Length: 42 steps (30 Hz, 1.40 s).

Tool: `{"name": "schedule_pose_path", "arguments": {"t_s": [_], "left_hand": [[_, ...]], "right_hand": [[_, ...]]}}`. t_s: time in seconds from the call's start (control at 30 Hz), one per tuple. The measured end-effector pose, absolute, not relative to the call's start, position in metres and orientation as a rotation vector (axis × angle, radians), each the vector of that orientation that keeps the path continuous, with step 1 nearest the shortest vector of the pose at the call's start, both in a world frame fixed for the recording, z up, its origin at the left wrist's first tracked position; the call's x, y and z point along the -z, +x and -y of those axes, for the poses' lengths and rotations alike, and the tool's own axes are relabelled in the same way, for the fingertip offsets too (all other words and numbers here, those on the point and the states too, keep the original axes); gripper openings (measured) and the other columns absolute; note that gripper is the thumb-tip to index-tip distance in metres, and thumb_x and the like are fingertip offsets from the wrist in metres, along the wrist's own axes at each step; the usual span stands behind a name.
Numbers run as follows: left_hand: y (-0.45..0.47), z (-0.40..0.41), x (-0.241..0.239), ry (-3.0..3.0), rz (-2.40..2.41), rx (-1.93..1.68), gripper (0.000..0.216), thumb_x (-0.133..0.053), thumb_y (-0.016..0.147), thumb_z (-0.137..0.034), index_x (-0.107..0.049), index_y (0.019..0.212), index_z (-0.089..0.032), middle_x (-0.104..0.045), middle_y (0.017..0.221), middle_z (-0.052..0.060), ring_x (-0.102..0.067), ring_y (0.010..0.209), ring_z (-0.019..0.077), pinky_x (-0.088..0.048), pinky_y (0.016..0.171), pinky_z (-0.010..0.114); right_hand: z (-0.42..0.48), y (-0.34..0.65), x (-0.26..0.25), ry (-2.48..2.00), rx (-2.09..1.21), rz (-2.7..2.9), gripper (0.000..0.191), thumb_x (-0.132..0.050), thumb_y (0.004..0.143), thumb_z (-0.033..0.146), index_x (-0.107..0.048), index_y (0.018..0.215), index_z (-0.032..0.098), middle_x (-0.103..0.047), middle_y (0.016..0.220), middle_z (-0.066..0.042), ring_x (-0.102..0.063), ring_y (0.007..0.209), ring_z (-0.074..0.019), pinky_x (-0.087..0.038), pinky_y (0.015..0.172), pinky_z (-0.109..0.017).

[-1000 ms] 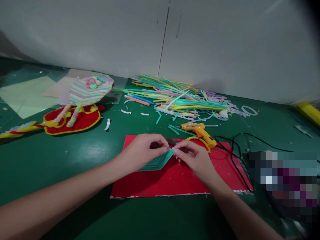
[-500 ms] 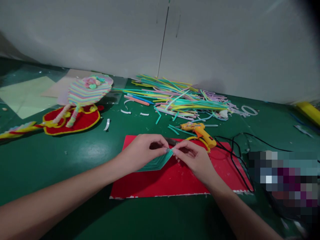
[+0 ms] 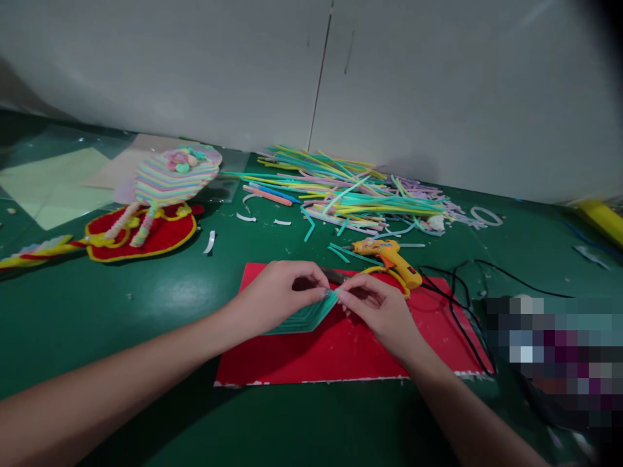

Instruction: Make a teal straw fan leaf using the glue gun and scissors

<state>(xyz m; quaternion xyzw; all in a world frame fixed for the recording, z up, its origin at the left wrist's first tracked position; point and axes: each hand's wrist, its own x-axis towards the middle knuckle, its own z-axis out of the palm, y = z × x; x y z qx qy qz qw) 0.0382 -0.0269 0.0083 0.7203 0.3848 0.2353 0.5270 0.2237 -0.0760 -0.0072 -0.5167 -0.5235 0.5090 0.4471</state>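
Over a red board point(image 3: 350, 353), both hands meet at the right tip of a flat teal piece made of rows of pipe cleaners point(image 3: 296, 322). My left hand point(image 3: 280, 292) is closed on that piece, thumb and fingers pinching near its tip and covering its upper part. Fingertips of my right hand point(image 3: 377, 308) pinch the same tip from the right side. Just behind the hands lie yellow-handled scissors point(image 3: 402, 285), partly hidden. A yellow glue gun point(image 3: 389, 254) rests at the board's back edge, its nozzle pointing left.
Behind is a heap of pastel pipe cleaners point(image 3: 360, 194). On the left lie a striped pipe-cleaner piece point(image 3: 175, 178) and a red, yellow-edged piece point(image 3: 178, 233). A black cable point(image 3: 455, 285) loops on the right, near a blurred-out object point(image 3: 559, 357). A pale wall point(image 3: 219, 71) stands behind.
Hardly anything differs. Both hands keep their pinch at the teal piece's tip, and the whole view has shifted very slightly.
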Motion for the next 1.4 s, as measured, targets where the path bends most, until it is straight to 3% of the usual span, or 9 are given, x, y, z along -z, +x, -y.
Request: {"name": "schedule_pose_path", "arguments": {"t_s": [0.43,0.73,1.03,1.4], "left_hand": [[0.038,0.028,-0.009,1.714,-0.938,-0.550,0.010,-0.059,0.081,-0.026,-0.067,0.080,-0.019,-0.069,0.080,-0.001,-0.061,0.074,0.0129,-0.045,0.067,0.022],[0.039,0.025,-0.010,1.732,-0.948,-0.554,0.011,-0.060,0.080,-0.027,-0.066,0.079,-0.018,-0.069,0.081,0.000,-0.062,0.074,0.0137,-0.047,0.070,0.025],[0.038,0.026,-0.005,1.729,-0.933,-0.535,0.011,-0.058,0.081,-0.027,-0.066,0.081,-0.019,-0.069,0.082,0.000,-0.061,0.075,0.0137,-0.046,0.067,0.023],[0.038,0.026,-0.004,1.757,-0.928,-0.525,0.013,-0.058,0.082,-0.029,-0.067,0.083,-0.019,-0.067,0.078,-0.001,-0.059,0.072,0.0127,-0.043,0.063,0.021]], "right_hand": [[0.073,0.227,0.003,-1.372,-1.256,1.277,0.025,-0.069,0.072,0.040,-0.068,0.083,0.018,-0.064,0.068,0.000,-0.055,0.053,-0.0090,-0.048,0.051,-0.022],[0.058,0.284,0.000,-1.719,-0.376,1.317,0.026,-0.066,0.075,0.044,-0.068,0.083,0.019,-0.066,0.082,-0.004,-0.056,0.068,-0.0152,-0.046,0.059,-0.028],[0.076,0.242,-0.005,-1.466,-0.925,1.710,0.012,-0.064,0.081,0.034,-0.067,0.083,0.023,-0.067,0.087,-0.003,-0.061,0.083,-0.0186,-0.048,0.069,-0.030],[0.076,0.235,0.000,-1.371,-0.989,1.719,0.011,-0.061,0.084,0.032,-0.065,0.081,0.021,-0.066,0.082,-0.003,-0.061,0.081,-0.0173,-0.047,0.069,-0.028]]}}
